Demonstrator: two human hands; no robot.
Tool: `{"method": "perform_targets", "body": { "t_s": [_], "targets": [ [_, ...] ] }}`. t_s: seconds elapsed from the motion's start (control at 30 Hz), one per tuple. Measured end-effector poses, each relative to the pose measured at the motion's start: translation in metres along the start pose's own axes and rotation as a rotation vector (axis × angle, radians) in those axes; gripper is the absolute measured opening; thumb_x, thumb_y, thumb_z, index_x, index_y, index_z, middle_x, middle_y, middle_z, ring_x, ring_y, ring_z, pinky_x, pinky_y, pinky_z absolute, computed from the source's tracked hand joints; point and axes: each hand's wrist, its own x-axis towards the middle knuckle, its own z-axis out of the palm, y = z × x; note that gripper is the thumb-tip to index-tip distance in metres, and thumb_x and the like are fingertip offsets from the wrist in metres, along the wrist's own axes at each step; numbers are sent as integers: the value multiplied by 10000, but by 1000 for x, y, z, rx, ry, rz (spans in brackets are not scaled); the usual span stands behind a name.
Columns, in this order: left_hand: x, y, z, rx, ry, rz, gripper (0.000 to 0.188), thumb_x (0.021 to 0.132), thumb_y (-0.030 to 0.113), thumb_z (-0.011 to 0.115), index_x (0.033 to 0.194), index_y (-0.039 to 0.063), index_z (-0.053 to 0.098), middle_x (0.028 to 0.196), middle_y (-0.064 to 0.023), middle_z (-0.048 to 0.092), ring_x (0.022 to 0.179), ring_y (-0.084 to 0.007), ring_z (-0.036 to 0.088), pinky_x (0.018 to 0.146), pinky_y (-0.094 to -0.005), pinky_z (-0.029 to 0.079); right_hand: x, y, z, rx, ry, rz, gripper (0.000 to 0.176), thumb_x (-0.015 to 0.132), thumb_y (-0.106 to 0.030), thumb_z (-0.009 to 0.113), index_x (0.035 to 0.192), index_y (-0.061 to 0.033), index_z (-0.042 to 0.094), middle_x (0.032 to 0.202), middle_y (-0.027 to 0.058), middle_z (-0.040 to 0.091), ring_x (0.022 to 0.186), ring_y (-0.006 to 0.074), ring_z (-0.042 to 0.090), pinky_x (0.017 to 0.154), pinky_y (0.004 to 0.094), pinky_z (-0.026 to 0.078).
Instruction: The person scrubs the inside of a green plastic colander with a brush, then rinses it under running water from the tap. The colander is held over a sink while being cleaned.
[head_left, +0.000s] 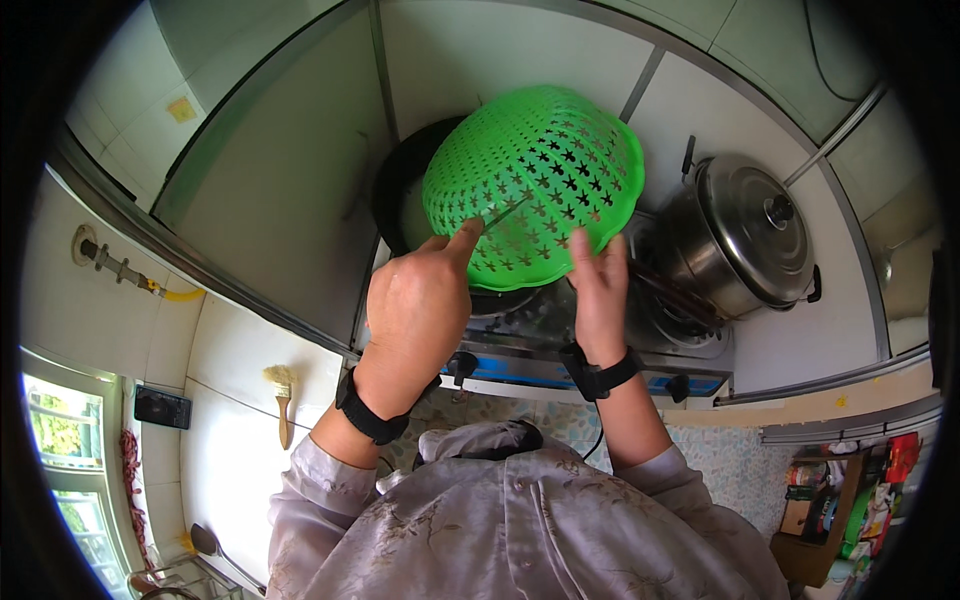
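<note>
A green perforated plastic colander (536, 180) is tipped on its side over a dark wok (390, 191) on the gas stove, its holed outer side towards me. At its right lower rim, my right hand (600, 292) grips the edge with thumb and fingers. My left hand (420, 307) is at the lower left of the colander, the index finger stretched along its surface beside a thin dark stick-like thing (506, 216). The fingers under that hand are hidden, so its hold is unclear. Black straps circle both wrists. Pale content shows in part inside the wok.
A lidded steel pot (739, 232) stands on the right burner, beside a dark brown handle (667, 292). Metal-edged panels (285, 202) surround the stove. At left are a brush (282, 405), a phone (163, 406), a gas pipe with valve (116, 264) and a ladle (206, 541). Shelves (817, 517) hold goods at right.
</note>
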Motion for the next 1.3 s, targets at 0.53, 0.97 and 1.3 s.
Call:
{"method": "perform_targets", "body": {
  "t_s": [0.53,0.97,1.3],
  "targets": [
    [40,-12,7,73,157,13,82,856,119,580,832,43,597,765,-125,617,615,-363,587,523,-443,458,-4,-10,-2,163,-11,63,264,959,-169,537,1186,-42,491,1072,52,622,941,123,613,811,306,532],
    [21,-1,-4,82,177,23,31,755,43,598,786,46,594,724,-119,612,604,-332,605,509,-407,478,-23,-3,9,48,74,25,294,944,-182,572,1191,-53,477,1037,23,635,895,67,582,727,229,488],
    [19,0,-1,74,197,-11,62,754,40,596,811,51,620,734,-128,617,606,-342,601,525,-417,475,-23,-3,12,23,57,2,296,943,-188,576,1188,-55,477,1041,19,633,879,58,574,711,214,477]
  ]
}}
